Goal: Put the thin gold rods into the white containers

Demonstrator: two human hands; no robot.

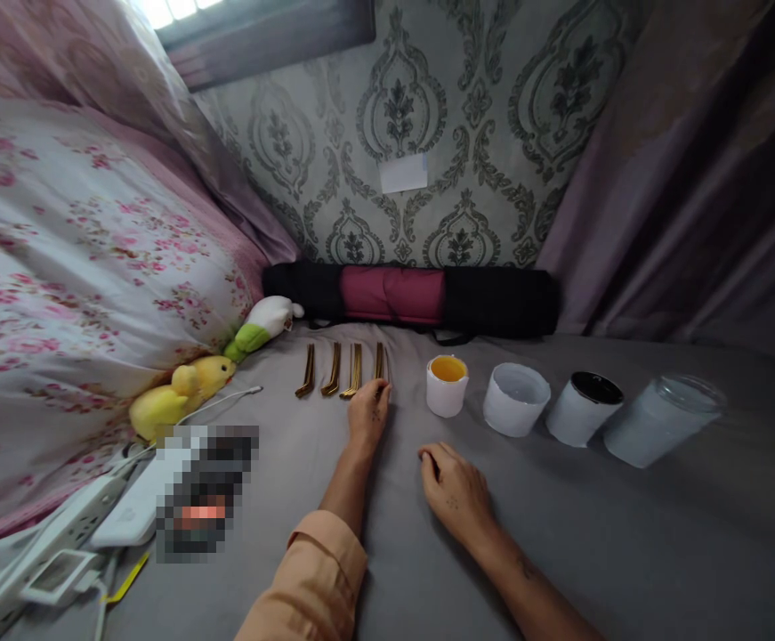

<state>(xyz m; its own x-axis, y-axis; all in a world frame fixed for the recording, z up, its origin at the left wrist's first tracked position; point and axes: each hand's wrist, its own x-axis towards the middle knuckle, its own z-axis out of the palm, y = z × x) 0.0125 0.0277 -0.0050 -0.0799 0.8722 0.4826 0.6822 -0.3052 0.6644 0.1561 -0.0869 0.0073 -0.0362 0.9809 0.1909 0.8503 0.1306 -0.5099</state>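
Note:
Four separate bundles of thin gold-brown sticks stand in a row on the grey sheet, each bent at its near end: a leftmost bundle (pixel 306 369), a second bundle (pixel 333 369), a third bundle (pixel 355 367) and a rightmost bundle (pixel 380 360). My left hand (pixel 368 417) pinches the near end of the rightmost one, and its fingertips cover that end. Lower and to the right, my right hand (pixel 455 491) rests on the sheet with fingers curled under. Whatever its fingers may hold is hidden.
Right of the bundles stand a white-wrapped cup with a yellow inside (pixel 447 398), a wide white tub (pixel 516 414), a dark-topped can (pixel 574 423) and a glass jar (pixel 654 436). Plush toys (pixel 180 401), a cable and a power strip (pixel 40 552) lie left. A black-and-maroon bag (pixel 494 298) lies behind.

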